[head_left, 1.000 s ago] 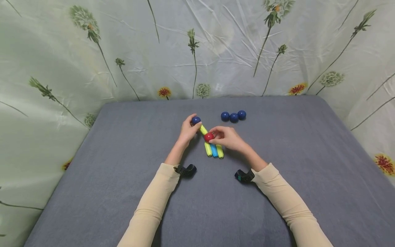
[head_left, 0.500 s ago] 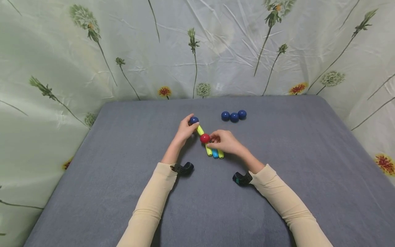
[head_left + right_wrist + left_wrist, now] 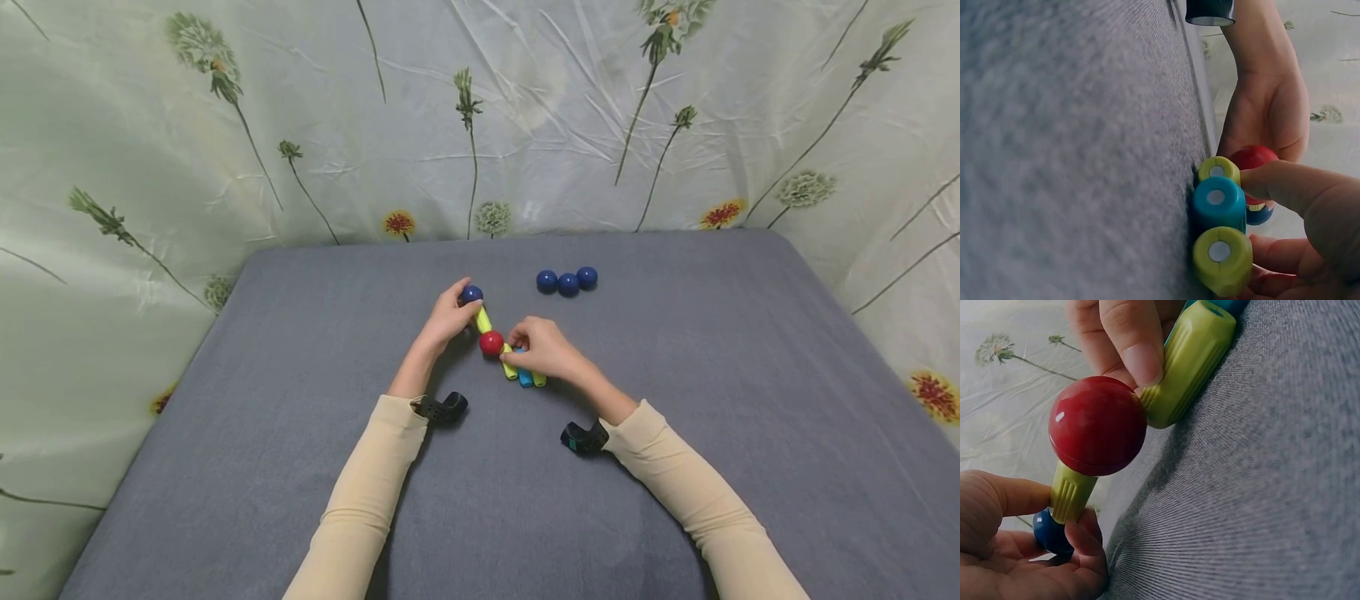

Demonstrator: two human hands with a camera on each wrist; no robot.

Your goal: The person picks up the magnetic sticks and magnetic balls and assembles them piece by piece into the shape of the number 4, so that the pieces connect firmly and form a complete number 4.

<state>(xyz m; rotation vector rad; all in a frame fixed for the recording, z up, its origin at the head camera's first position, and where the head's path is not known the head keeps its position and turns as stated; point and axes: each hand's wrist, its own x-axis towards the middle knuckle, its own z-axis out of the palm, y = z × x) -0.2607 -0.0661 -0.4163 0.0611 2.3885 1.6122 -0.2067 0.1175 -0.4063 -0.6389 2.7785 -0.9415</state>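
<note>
My left hand (image 3: 449, 316) grips a short yellow magnetic rod (image 3: 1074, 492) with a blue ball (image 3: 1049, 531) at one end and a red ball (image 3: 1097, 425) at the other. Its thumb and fingers close around the rod and blue ball. Beside the red ball, my right hand (image 3: 548, 347) pinches the leftmost yellow rod (image 3: 1190, 365) of a side-by-side row, its thumb on that rod's end close to the red ball. A blue rod (image 3: 1219, 206) and another yellow rod (image 3: 1222, 269) complete the row, lying on the grey cloth. The right fingertips are partly hidden behind the rods.
Three blue balls (image 3: 568, 284) sit together toward the back of the grey-covered table (image 3: 675, 333). Behind the table hangs a pale flowered curtain (image 3: 420, 150). A black camera mount is strapped at each wrist.
The right hand has come off the red ball and moved down to the yellow rod. The left hand has shifted slightly left with its rod, and the red ball has moved left and nearer.
</note>
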